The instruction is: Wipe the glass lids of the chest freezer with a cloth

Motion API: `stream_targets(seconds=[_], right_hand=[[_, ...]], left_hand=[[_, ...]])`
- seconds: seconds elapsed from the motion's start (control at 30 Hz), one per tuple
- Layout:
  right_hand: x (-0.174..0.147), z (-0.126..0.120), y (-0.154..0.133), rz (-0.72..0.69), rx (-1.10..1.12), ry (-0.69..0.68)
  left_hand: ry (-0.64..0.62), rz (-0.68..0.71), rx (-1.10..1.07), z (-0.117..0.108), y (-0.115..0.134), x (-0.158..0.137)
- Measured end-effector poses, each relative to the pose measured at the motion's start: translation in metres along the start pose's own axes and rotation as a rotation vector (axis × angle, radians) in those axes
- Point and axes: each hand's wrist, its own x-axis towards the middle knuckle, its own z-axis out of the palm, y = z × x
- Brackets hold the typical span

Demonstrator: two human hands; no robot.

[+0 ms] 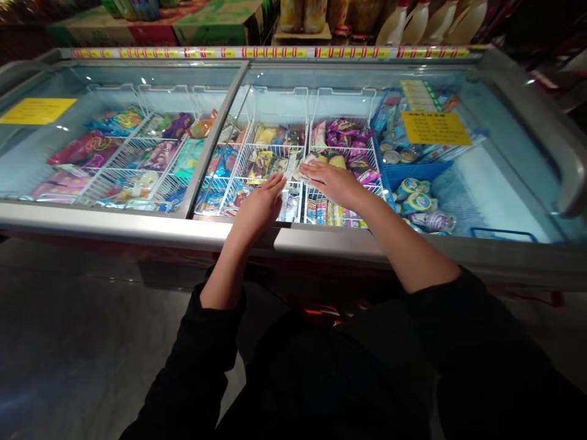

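My left hand reaches over the front rim of a chest freezer, its fingers stretched out and close together, palm down. My right hand comes in from the right, fingers also extended toward the left hand. Between the fingertips shows a whitish ice cream packet in a wire basket; whether either hand touches it I cannot tell. Yellow packets lie just left of it, and purple packets lie right of the right hand. Slim upright packs stand below the right hand.
A sliding lid frame crosses the freezer on the left. Yellow notices are on the glass. Blue-and-green cups lie at the right. A price strip runs along the back, with jars and cartons behind.
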Motion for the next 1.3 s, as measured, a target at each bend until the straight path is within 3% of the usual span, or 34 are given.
stream_targets(seconds=[0.17, 0.3, 0.47, 0.6, 0.77, 0.93, 1.07, 1.2, 1.3], right_hand=[[-0.042, -0.025, 0.021, 0.029, -0.008, -0.037], [-0.02, -0.026, 0.032, 0.077, -0.043, 0.051], [0.012, -0.001, 0.0, 0.021, -0.009, 0.018], [-0.012, 0.004, -0.016, -0.083, 0.03, -0.084], [-0.047, -0.015, 0.007, -0.089, 0.065, -0.092], [-0.027, -0.021, 0.024, -0.001, 0.028, 0.034], [-0.01, -0.005, 0.004, -0.022, 0.023, 0.044], [-0.033, 0.006, -0.017, -0.156, 0.091, -0.065], [-0.061, -0.001, -0.013, -0.203, 0.137, -0.127]], left_hand=[[-0.01, -0.005, 0.019, -0.003, 0.007, 0.0], [-0.013, -0.009, 0.02, -0.004, 0.009, 0.001], [0.014, 0.007, 0.025, -0.001, 0.005, 0.001], [-0.003, -0.007, 0.03, -0.003, 0.006, 0.0], [0.005, 0.0, 0.006, -0.006, 0.009, -0.002], [0.028, 0.009, -0.004, -0.003, 0.007, -0.001], [0.026, -0.001, 0.014, -0.002, 0.007, -0.001], [0.019, 0.0, 0.032, -0.004, 0.008, -0.002], [0.017, 0.003, 0.043, -0.005, 0.009, -0.003]])
